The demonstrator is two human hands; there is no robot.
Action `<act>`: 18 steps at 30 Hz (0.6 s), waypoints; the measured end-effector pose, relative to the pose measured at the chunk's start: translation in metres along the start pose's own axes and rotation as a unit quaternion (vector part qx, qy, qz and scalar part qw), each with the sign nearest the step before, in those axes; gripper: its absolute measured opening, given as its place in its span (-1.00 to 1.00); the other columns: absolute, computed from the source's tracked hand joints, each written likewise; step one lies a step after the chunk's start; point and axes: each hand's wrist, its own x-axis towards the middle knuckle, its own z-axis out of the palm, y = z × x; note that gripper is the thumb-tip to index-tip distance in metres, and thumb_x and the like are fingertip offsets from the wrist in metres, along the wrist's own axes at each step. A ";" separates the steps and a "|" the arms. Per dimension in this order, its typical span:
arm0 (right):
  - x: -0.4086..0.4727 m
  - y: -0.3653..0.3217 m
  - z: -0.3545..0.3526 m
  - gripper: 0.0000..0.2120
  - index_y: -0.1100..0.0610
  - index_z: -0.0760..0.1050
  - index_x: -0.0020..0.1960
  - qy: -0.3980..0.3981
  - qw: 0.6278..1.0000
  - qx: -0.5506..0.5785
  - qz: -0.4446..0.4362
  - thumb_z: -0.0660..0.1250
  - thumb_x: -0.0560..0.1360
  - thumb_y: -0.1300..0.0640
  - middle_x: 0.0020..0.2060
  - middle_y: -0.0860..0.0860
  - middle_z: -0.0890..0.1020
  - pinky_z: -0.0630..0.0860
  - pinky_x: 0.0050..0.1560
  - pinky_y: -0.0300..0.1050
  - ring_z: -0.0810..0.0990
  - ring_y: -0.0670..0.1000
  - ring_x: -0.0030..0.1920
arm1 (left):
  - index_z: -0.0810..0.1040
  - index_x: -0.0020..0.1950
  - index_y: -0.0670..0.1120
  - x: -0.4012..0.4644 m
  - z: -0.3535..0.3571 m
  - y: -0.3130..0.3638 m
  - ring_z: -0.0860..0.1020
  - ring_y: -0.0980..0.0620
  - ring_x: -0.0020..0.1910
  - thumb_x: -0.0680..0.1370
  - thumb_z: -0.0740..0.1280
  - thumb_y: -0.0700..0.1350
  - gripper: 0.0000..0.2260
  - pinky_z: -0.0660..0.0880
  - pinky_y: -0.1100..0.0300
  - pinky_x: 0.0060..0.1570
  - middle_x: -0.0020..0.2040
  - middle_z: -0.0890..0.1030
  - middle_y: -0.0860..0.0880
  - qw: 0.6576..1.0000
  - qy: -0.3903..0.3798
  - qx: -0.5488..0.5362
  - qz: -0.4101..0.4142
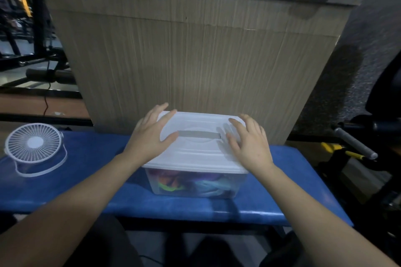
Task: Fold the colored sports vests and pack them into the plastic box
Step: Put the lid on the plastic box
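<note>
A clear plastic box [238, 184] stands in the middle of a blue padded bench [82, 182]. Its white lid [198, 154] is on, with a grey handle strip [199, 135] across the top. Through the front wall I see bunched colored vests [186, 183] in orange, green, purple and light blue. My left hand [152, 134] lies flat on the lid's left part, fingers spread. My right hand [249, 141] lies flat on the lid's right part, fingers spread. Neither hand holds anything.
A small white desk fan [34, 147] stands on the bench at the left. A tall wood-grain panel [195, 54] rises right behind the box. Dark gym equipment with a grey handle [353, 143] sits at the right, and a black frame at the far left.
</note>
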 end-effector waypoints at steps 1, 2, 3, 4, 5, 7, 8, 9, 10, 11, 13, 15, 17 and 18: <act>-0.001 0.000 -0.002 -0.41 0.05 0.42 0.46 -0.010 0.999 0.026 -0.018 0.01 0.58 -0.23 0.49 0.06 0.34 0.18 0.48 0.06 0.24 0.10 0.51 | 0.19 0.60 0.16 -0.001 -0.001 0.001 0.06 0.05 0.60 0.53 0.07 0.36 -0.34 0.13 -0.03 0.49 0.63 0.09 0.10 1.000 -0.024 -0.009 0.011; -0.003 0.002 -0.004 -0.39 0.01 0.38 0.49 -0.026 0.998 0.048 -0.030 -0.01 0.58 -0.26 0.54 0.04 0.28 0.13 0.52 0.05 0.16 0.08 0.56 | 0.16 0.60 0.19 -0.001 -0.002 0.001 0.05 0.09 0.60 0.50 0.02 0.42 -0.31 0.12 -0.01 0.52 0.63 0.08 0.14 0.998 -0.053 -0.019 0.009; -0.003 0.002 -0.005 -0.37 -0.02 0.33 0.52 -0.044 0.996 0.063 -0.039 -0.03 0.58 -0.30 0.57 0.00 0.22 0.09 0.54 0.04 0.09 0.05 0.59 | 0.15 0.60 0.21 -0.001 -0.003 0.001 0.05 0.12 0.60 0.47 -0.04 0.49 -0.26 0.10 0.02 0.54 0.63 0.08 0.17 0.996 -0.087 -0.020 0.003; -0.003 0.003 -0.005 -0.35 -0.06 0.28 0.55 -0.072 0.994 0.068 -0.045 -0.05 0.57 -0.33 0.60 -0.03 0.16 0.04 0.56 0.03 0.04 0.02 0.60 | 0.16 0.59 0.22 0.000 -0.003 0.001 0.05 0.14 0.60 0.42 -0.11 0.57 -0.19 0.06 0.04 0.56 0.63 0.08 0.18 0.993 -0.122 -0.007 0.002; -0.001 0.003 -0.006 -0.34 -0.10 0.21 0.58 -0.111 0.991 0.066 -0.048 -0.06 0.57 -0.36 0.61 -0.07 0.11 -0.01 0.57 0.02 -0.01 -0.02 0.61 | 0.16 0.59 0.24 0.001 -0.002 0.001 0.04 0.13 0.60 0.34 -0.22 0.63 -0.09 0.02 0.06 0.56 0.63 0.08 0.17 0.988 -0.151 0.020 0.005; 0.003 0.001 -0.008 -0.37 -0.16 0.13 0.60 -0.212 0.975 0.048 -0.041 -0.02 0.59 -0.36 0.62 -0.13 0.05 -0.12 0.58 -0.02 -0.06 -0.08 0.61 | 0.14 0.59 0.24 0.004 0.001 0.002 0.01 0.12 0.61 0.24 -0.37 0.65 0.03 -0.05 0.09 0.56 0.63 0.07 0.16 0.981 -0.184 0.062 0.013; 0.006 0.001 -0.009 -0.40 -0.17 0.13 0.59 -0.252 0.966 0.034 -0.038 0.00 0.61 -0.34 0.62 -0.14 0.05 -0.15 0.58 -0.02 -0.06 -0.10 0.61 | 0.13 0.60 0.24 0.007 0.000 0.002 0.00 0.11 0.61 0.23 -0.38 0.65 0.03 -0.07 0.10 0.56 0.63 0.07 0.16 0.979 -0.192 0.067 0.011; 0.009 0.001 -0.008 -0.41 -0.17 0.14 0.59 -0.272 0.961 0.023 -0.036 0.02 0.62 -0.33 0.61 -0.15 0.06 -0.17 0.58 -0.02 -0.06 -0.11 0.61 | 0.12 0.60 0.23 0.008 0.000 0.002 0.00 0.11 0.61 0.25 -0.35 0.65 0.02 -0.08 0.09 0.56 0.63 0.06 0.15 0.978 -0.199 0.063 0.008; 0.012 0.001 -0.008 -0.42 -0.17 0.15 0.59 -0.278 0.960 0.018 -0.035 0.02 0.62 -0.32 0.61 -0.15 0.07 -0.17 0.58 -0.02 -0.05 -0.10 0.60 | 0.12 0.60 0.23 0.010 -0.001 0.003 -0.01 0.12 0.61 0.26 -0.31 0.65 0.00 -0.08 0.09 0.56 0.63 0.06 0.15 0.977 -0.207 0.055 0.002; 0.013 0.001 -0.008 -0.43 -0.17 0.16 0.59 -0.276 0.960 0.018 -0.033 0.03 0.62 -0.32 0.61 -0.15 0.08 -0.16 0.58 -0.02 -0.03 -0.10 0.60 | 0.13 0.60 0.24 0.011 -0.001 0.002 -0.01 0.12 0.61 0.26 -0.28 0.65 -0.01 -0.08 0.09 0.56 0.63 0.06 0.16 0.977 -0.210 0.046 0.000; 0.015 0.001 -0.007 -0.45 -0.18 0.18 0.58 -0.271 0.962 0.024 -0.028 0.04 0.63 -0.30 0.61 -0.15 0.11 -0.13 0.58 -0.02 0.00 -0.10 0.60 | 0.14 0.60 0.24 0.013 -0.002 0.000 0.00 0.13 0.61 0.27 -0.27 0.66 -0.02 -0.06 0.08 0.57 0.63 0.07 0.16 0.976 -0.214 0.037 0.001; 0.015 0.001 -0.008 -0.47 -0.18 0.20 0.57 -0.271 0.962 0.032 -0.026 0.05 0.64 -0.28 0.60 -0.15 0.13 -0.12 0.57 -0.04 0.02 -0.10 0.59 | 0.14 0.60 0.24 0.013 -0.002 0.001 0.01 0.13 0.61 0.41 -0.14 0.57 -0.19 -0.05 0.08 0.57 0.63 0.08 0.16 0.975 -0.220 0.040 0.004; 0.014 0.000 -0.009 -0.48 -0.18 0.21 0.57 -0.266 0.963 0.038 -0.026 0.07 0.64 -0.27 0.60 -0.15 0.14 -0.12 0.57 -0.04 0.03 -0.11 0.59 | 0.15 0.59 0.23 0.012 -0.003 0.003 0.01 0.12 0.61 0.55 0.00 0.42 -0.36 -0.05 0.09 0.57 0.63 0.08 0.15 0.976 -0.212 0.050 0.008; 0.014 -0.001 -0.010 -0.49 -0.18 0.22 0.56 -0.262 0.964 0.042 -0.027 0.08 0.64 -0.26 0.60 -0.14 0.15 -0.11 0.57 -0.04 0.04 -0.10 0.59 | 0.16 0.59 0.24 0.012 -0.004 0.003 0.01 0.11 0.61 0.57 0.02 0.41 -0.39 -0.05 0.10 0.56 0.63 0.09 0.15 0.976 -0.209 0.057 0.012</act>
